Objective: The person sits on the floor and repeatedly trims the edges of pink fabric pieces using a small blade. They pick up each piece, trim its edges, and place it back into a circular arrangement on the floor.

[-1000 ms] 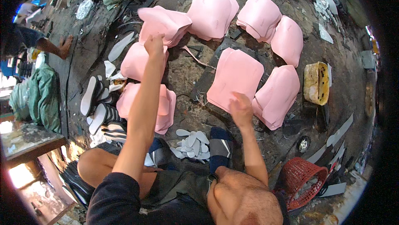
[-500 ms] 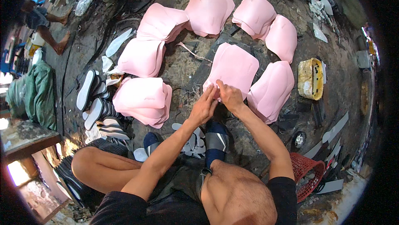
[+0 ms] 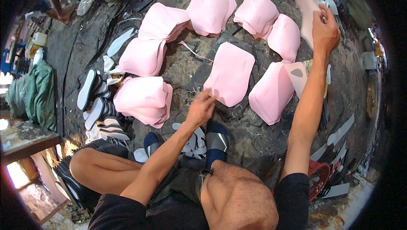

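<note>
My right hand [image 3: 325, 30] is raised at the far right, fingers closed on a thin pink sheet [image 3: 306, 11] that hangs beside it. A paler flap [image 3: 296, 76] with a grey mark shows lower down by my forearm; whether it belongs to that sheet I cannot tell. In the middle, a curved-edged pink sheet [image 3: 232, 71] lies on a dark board [image 3: 199, 77]. At its near left corner is my left hand [image 3: 202, 107], its fingers blurred by motion. Stacks of similar pink sheets [image 3: 142, 98] form an arc around the board, one [image 3: 270, 96] on the right near my right forearm.
Dark-edged soles [image 3: 94, 113] are piled at the left, near a green cloth bundle [image 3: 40, 96]. White offcuts [image 3: 196, 143] lie by my feet. A red basket [image 3: 318, 179] stands at the lower right among pale strips. Another person's leg [image 3: 59, 9] shows at the far left.
My hands were together at the near edge of the middle sheet. The right has swung far right with a pink sheet; the left has drawn slightly back toward me.
</note>
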`<state>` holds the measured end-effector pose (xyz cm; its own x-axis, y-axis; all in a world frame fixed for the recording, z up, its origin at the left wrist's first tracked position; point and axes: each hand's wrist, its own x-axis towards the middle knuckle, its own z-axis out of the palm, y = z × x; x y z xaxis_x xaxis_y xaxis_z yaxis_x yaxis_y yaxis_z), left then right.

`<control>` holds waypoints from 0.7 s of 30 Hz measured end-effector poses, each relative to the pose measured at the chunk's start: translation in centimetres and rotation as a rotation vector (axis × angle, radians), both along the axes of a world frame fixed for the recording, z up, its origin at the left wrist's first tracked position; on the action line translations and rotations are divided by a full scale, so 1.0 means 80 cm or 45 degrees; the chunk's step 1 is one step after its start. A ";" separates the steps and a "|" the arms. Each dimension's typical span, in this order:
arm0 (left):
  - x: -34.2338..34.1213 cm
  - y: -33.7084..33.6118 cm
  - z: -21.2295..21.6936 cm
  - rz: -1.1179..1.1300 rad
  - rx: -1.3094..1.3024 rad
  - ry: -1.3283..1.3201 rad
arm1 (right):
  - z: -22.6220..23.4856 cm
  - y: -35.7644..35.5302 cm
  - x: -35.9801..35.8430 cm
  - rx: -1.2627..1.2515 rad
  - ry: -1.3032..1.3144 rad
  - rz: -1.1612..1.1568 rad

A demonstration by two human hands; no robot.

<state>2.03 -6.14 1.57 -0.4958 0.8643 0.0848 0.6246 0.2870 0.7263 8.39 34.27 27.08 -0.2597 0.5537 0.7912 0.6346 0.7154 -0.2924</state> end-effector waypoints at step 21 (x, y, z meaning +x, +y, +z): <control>-0.010 -0.158 0.028 0.544 -0.472 -0.258 | -0.329 -0.059 0.408 -0.740 -0.272 -1.075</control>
<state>1.20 -18.78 3.82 -0.7805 0.5389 -0.3168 0.2579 0.7392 0.6222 41.05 29.55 0.78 0.2856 0.9003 0.3285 0.9414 -0.1993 -0.2723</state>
